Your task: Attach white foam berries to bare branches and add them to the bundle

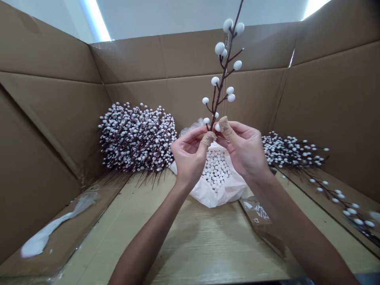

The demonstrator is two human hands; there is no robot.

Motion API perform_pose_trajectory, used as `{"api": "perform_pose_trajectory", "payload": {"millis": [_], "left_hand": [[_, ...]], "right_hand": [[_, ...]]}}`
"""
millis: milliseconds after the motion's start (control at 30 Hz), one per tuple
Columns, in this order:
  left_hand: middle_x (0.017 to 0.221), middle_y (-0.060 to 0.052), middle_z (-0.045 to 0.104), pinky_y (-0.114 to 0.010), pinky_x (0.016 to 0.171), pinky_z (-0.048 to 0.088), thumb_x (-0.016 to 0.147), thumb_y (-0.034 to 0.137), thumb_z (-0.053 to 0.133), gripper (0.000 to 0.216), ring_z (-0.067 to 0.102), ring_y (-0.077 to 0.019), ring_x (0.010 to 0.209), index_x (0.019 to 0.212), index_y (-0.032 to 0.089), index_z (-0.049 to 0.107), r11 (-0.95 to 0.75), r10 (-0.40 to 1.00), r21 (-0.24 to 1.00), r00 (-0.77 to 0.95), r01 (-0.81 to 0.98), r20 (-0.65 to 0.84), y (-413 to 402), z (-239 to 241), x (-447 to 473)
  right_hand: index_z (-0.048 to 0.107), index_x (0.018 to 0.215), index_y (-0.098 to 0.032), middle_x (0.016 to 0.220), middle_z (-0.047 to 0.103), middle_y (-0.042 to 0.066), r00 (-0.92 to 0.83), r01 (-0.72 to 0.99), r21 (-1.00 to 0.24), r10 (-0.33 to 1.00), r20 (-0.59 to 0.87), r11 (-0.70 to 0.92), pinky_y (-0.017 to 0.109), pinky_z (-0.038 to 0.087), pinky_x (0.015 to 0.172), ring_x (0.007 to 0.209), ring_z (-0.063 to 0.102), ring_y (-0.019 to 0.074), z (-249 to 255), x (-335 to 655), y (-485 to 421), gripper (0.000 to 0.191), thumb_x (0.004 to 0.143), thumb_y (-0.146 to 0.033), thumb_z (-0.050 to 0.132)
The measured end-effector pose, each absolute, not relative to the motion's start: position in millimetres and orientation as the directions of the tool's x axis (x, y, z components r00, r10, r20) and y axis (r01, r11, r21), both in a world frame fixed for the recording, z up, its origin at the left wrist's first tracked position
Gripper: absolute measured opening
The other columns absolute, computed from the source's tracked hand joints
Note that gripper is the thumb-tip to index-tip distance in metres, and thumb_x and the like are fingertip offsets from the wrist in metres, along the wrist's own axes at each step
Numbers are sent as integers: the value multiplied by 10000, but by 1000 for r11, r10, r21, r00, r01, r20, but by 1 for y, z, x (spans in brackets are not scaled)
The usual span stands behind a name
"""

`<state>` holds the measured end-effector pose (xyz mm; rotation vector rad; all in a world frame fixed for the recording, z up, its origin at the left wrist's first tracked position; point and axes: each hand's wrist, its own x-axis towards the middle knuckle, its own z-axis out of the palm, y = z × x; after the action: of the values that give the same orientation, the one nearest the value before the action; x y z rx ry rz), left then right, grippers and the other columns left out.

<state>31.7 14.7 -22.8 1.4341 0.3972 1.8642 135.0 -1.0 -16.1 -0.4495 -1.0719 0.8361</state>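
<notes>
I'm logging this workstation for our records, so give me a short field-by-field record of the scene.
Left hand: pinches branch base, thumb wrapped in beige tape
Right hand: pinches branch base, thumb also taped
Held: dark-stemmed artificial branch with round white berries
Below hands: white plastic bag of loose white berries
Beside: heaped white-berried branches
Around: brown cardboard walls

left hand [188,158], right hand [243,150] pinching white-beaded branch [223,73], white beads [216,170] in plastic bag [219,196], cardboard walls [190,59]
</notes>
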Motion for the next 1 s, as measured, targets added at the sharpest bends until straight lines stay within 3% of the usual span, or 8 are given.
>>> {"api": "perform_pose_trajectory", "payload": {"millis": [500, 667, 800, 900, 1000], "left_hand": [[753, -24, 722, -257, 705, 544, 645, 188, 787, 120, 659, -118, 692, 745, 186, 720, -664, 719, 632, -109, -399, 686, 16, -22, 31], [735, -17, 724, -231, 670, 535, 639, 174, 786, 120, 651, -104, 662, 746, 184, 732, -650, 719, 620, -93, -440, 688, 18, -19, 30], [710, -16, 717, -203, 606, 507, 607, 202, 815, 164, 626, -86, 607, 750, 172, 740, -564, 768, 647, -40, -513, 639, 21, -16, 25], [731, -29, 719, -212, 628, 507, 569, 213, 839, 208, 639, -99, 631, 735, 151, 730, -433, 837, 688, 24, -582, 547, 24, -15, 20], [728, -27, 709, -213, 687, 510, 566, 181, 839, 225, 653, -106, 681, 746, 131, 713, -316, 879, 703, 81, -637, 469, 28, -13, 16]], "right_hand": [[721, 722, -226, 799, 707, 0, 215, -489, -656, 808, 548, 575, 358, 529, 875, 822, 657, 151, -19, 130, 2, 117, 681, -310, 792], [728, 743, -225, 836, 712, -8, 122, -557, -640, 815, 567, 529, 326, 514, 916, 862, 656, 133, -19, 133, 6, 72, 737, -290, 760], [728, 807, -194, 928, 712, 27, 8, -572, -667, 816, 577, 477, 347, 502, 945, 927, 653, 159, -15, 144, 8, 174, 795, -365, 697], [717, 874, -167, 968, 704, 56, -75, -474, -756, 835, 546, 452, 371, 508, 933, 960, 649, 188, -11, 156, 6, 220, 775, -363, 714], [684, 993, -158, 944, 707, 70, -218, -210, -891, 869, 444, 402, 347, 542, 839, 909, 661, 194, -9, 166, 2, 332, 712, -310, 777]]}}
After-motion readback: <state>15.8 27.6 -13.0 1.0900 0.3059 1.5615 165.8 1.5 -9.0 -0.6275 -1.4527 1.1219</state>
